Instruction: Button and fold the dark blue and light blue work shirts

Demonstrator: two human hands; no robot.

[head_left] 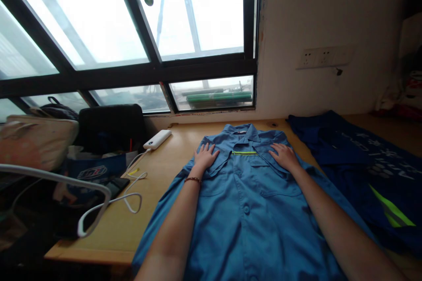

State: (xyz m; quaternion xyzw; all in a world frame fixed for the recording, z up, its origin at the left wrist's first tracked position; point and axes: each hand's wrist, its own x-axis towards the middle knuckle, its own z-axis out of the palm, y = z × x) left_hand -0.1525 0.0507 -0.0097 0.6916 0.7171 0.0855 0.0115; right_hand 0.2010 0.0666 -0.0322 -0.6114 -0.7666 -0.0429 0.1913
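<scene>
A blue button-up work shirt (245, 193) lies spread front side up on the wooden table, its collar toward the window wall. A yellow-green strip (244, 153) crosses its chest. Flat on the chest near one shoulder rests my left hand (205, 157), fingers spread. My right hand (284, 156) lies on the opposite side of the chest, its fingers also stretched out. Neither hand grips the cloth. Pocket flaps sit beside both hands, and the lower end of the shirt runs out of the picture.
A white power bank (157, 139) with a white cable (133, 175) is on the table (108, 228) at left. Dark blue clothing (359, 158) lies at right. Bags (36, 140) and a black chair back (112, 125) stand left. Wall sockets (325, 56) are above.
</scene>
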